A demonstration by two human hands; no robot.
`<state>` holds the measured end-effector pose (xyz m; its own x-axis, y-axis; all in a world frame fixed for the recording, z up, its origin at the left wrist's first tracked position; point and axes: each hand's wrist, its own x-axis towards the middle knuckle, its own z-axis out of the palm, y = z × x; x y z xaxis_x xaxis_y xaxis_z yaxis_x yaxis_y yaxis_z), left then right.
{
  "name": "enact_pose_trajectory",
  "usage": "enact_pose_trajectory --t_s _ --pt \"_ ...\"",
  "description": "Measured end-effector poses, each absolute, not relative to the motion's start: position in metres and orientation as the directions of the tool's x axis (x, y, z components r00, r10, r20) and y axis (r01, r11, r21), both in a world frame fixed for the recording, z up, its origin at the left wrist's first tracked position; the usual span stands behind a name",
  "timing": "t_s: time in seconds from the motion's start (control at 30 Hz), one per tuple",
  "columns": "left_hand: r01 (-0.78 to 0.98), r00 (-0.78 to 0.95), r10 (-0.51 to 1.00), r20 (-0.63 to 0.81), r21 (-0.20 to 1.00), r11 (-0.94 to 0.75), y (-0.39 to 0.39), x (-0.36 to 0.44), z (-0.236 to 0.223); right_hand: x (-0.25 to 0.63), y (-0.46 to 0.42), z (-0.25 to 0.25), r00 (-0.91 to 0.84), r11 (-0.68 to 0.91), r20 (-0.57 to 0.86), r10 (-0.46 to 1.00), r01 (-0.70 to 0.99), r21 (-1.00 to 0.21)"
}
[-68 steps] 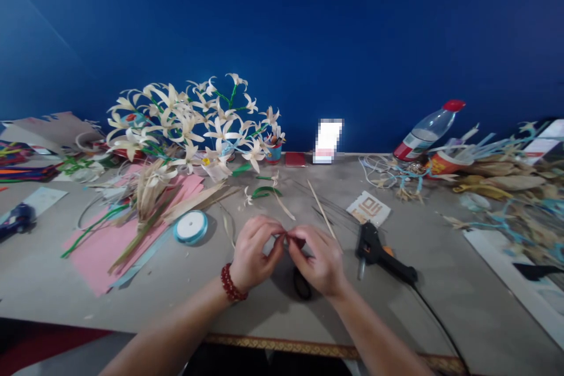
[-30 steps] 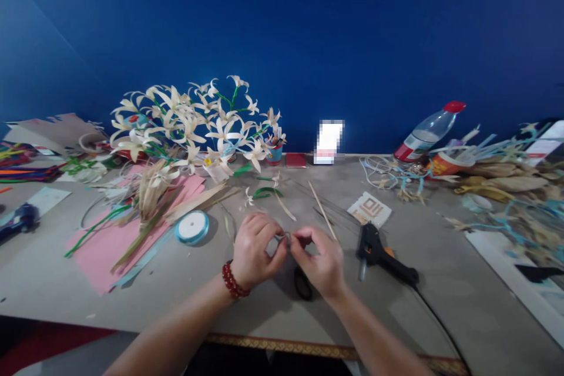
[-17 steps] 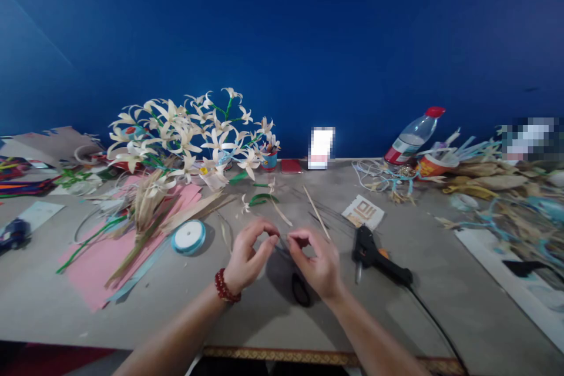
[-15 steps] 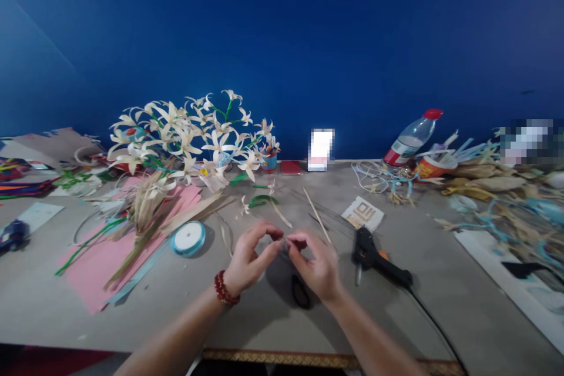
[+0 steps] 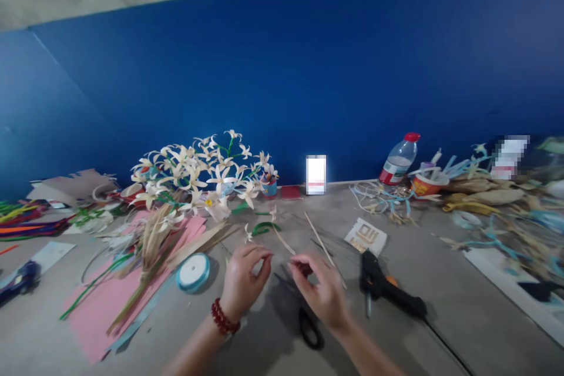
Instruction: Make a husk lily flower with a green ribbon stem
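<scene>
Over the middle of the grey table, my left hand [image 5: 245,277] has its thumb and fingertips pinched together. My right hand [image 5: 324,292] makes a similar pinch a short way to the right. Whatever either fingertip pinch holds is too small or blurred to make out. Between and below the hands lies a pair of scissors with black handles [image 5: 311,330]; my right hand partly covers it. Beyond the fingertips are a small green stem piece [image 5: 265,227] and a thin light stick [image 5: 318,238]. A roll of blue ribbon [image 5: 192,272] sits left of my left hand.
Right of my right hand lies a black glue gun [image 5: 392,294] with its cord. Many white flowers [image 5: 220,175] stand at the back left, above pink paper [image 5: 99,311] and dried husks. A bottle [image 5: 399,160] and tangled strings [image 5: 374,197] are at the back right, against a blue partition [image 5: 282,82].
My hands have moved apart; their fingertips were nearly touching before. The view has tilted upward, so the partition's top edge and the top of a person's head behind it now show.
</scene>
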<state>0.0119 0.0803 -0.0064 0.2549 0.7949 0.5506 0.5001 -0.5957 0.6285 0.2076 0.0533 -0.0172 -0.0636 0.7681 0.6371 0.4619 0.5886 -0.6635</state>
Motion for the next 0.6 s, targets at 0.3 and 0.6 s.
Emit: enact_pose_trajectory --t_s 0.3,0.6 --pt "0.869 0.366 0.860 0.357 0.201 -0.453 0.129 0.008 -0.008 0.198 0.039 -0.014 -0.328 0.784 0.720 0.612 0.371 -0.497" --pt "0.853 0.450 0.833 0.323 0.121 -0.507 0.143 0.016 -0.020 0.189 0.036 -0.025 -0.438 0.803 0.675 0.593 0.380 -0.459"
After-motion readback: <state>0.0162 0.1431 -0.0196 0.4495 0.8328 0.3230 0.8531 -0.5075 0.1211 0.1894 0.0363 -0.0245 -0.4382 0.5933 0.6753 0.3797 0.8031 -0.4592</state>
